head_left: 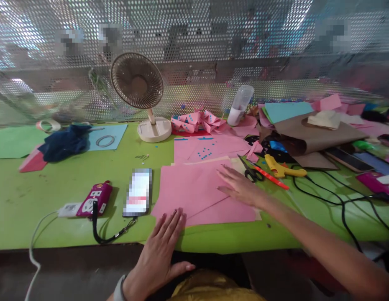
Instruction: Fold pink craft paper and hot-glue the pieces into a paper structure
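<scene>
Pink paper sheets [194, 188] lie flat on the green table in front of me, with a crease or edge running slantwise across them. My left hand [161, 246] rests its outstretched fingers on their near left corner, the thumb spread to the side. Flat on the right part of the paper is my right hand [238, 186], its fingers stretched out and apart. Neither hand grips anything. Close to the right hand lie black scissors [253, 173], an orange-red pen-like tool [271, 175] and a yellow glue gun [284, 169].
A phone [138, 192] and a purple power bank [95, 198] with a cable lie left. Behind stand a small fan [137, 81], folded pink paper pieces [197, 121] and a clear bottle [241, 104]. Brown paper [313, 129] and black cables [341, 202] occupy the right. A perforated metal screen [194, 50] closes the back.
</scene>
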`<state>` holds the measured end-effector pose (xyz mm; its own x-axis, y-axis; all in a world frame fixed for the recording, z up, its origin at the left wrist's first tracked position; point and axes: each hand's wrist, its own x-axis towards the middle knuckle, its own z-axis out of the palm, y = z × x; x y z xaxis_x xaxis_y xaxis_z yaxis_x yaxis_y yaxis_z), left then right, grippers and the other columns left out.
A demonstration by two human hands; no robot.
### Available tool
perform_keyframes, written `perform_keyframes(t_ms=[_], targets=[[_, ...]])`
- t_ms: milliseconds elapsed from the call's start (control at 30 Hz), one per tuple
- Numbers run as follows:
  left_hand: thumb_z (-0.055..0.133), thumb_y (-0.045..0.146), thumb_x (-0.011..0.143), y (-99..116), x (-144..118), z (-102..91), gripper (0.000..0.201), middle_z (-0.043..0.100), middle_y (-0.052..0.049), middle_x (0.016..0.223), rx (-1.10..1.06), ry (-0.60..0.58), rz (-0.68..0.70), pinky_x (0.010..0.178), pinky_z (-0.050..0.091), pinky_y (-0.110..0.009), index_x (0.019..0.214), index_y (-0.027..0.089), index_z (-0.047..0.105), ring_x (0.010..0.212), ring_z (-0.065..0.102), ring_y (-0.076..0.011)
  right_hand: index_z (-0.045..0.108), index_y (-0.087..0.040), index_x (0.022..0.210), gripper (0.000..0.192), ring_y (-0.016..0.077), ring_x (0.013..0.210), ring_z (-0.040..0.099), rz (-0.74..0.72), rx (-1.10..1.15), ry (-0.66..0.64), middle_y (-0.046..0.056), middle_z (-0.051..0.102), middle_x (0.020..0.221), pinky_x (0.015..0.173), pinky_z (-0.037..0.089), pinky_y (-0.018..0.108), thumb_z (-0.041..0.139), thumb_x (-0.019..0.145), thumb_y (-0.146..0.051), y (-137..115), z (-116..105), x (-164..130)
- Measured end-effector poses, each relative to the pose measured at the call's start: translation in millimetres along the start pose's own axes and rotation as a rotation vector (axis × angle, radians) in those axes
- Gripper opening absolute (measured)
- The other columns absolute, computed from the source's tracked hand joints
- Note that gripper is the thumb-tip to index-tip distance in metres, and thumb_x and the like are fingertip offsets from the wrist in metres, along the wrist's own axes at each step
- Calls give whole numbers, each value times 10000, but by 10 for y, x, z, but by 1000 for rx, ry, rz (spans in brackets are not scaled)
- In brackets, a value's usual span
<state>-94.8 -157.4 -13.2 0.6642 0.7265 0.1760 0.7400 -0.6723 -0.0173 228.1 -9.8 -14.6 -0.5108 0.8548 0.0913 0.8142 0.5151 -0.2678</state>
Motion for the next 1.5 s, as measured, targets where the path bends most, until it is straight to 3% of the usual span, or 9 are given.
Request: perform_keyframes(t_ms=[133, 233, 400, 600, 833, 1033, 1267, 1400, 1500], targets=[[307, 735, 876, -1, -6, -3, 977, 295, -171, 1554, 35, 4, 6, 1168, 250, -431, 1543, 53, 96, 1456, 252, -281, 534, -207, 1338, 534, 281, 1261, 531, 81, 47, 114, 129, 581, 1329, 1050, 448, 455, 568, 882, -484, -228, -60, 406], [324, 736, 872, 0, -2, -7, 985, 299, -178, 1551, 74, 13, 22, 1172, 229, -426, 1534, 34, 125, 1456, 251, -283, 563, -172, 1264, 559, 310, 1191, 569, 129, 17, 62, 158, 591, 1276, 960, 494, 440, 689, 794, -447, -375, -77, 606], [334, 719, 882, 6, 8, -6, 959, 307, -163, 1553, 76, 26, 19, 1178, 214, -412, 1537, 49, 126, 1454, 262, -268, 582, -153, 1176, 526, 289, 1019, 640, 159, 44, -70, 151, 641, 1150, 856, 512, 394, 740, 747, -413, -433, -115, 696], [356, 693, 892, 20, 8, -25, 943, 291, -158, 1563, 37, 11, -2, 1166, 252, -424, 1547, 75, 75, 1450, 268, -279, 600, -162, 1096, 507, 300, 1137, 568, 99, 43, -44, 147, 569, 1219, 893, 481, 377, 774, 699, -425, -417, -94, 732], [359, 679, 900, 32, 10, -33, 935, 283, -162, 1565, 32, -4, -11, 1160, 260, -435, 1550, 89, 38, 1448, 272, -282, 600, -187, 1033, 468, 260, 925, 647, 172, 70, -103, 98, 662, 1043, 773, 490, 343, 774, 682, -442, -424, -116, 810], [360, 670, 905, 32, 7, -24, 932, 270, -170, 1568, 52, -14, -11, 1160, 255, -438, 1548, 77, 40, 1450, 267, -288, 601, -171, 1051, 446, 275, 1079, 594, 127, 51, -84, 132, 629, 1162, 878, 456, 339, 757, 698, -394, -444, -48, 950], [357, 679, 901, 25, -7, -17, 919, 251, -149, 1579, 35, -17, -10, 1171, 234, -440, 1554, 106, 54, 1457, 247, -286, 607, -173, 1076, 494, 240, 911, 640, 191, 133, -146, 104, 683, 1060, 710, 444, 286, 764, 673, -411, -373, -63, 928], [385, 694, 883, 18, -5, -16, 937, 226, -151, 1587, 33, -26, -10, 1175, 225, -445, 1554, 113, 84, 1464, 221, -299, 628, -196, 823, 276, 174, 697, 590, 157, 195, -195, 17, 674, 797, 586, 358, 252, 740, 675, -400, -308, -114, 883], [407, 698, 873, 12, 2, -21, 943, 222, -151, 1589, 11, -28, -17, 1177, 224, -449, 1555, 127, 94, 1466, 210, -303, 531, -187, 615, 271, 131, 590, 481, 91, 312, -204, -27, 556, 616, 546, 283, 250, 723, 660, -373, -244, -115, 861]])
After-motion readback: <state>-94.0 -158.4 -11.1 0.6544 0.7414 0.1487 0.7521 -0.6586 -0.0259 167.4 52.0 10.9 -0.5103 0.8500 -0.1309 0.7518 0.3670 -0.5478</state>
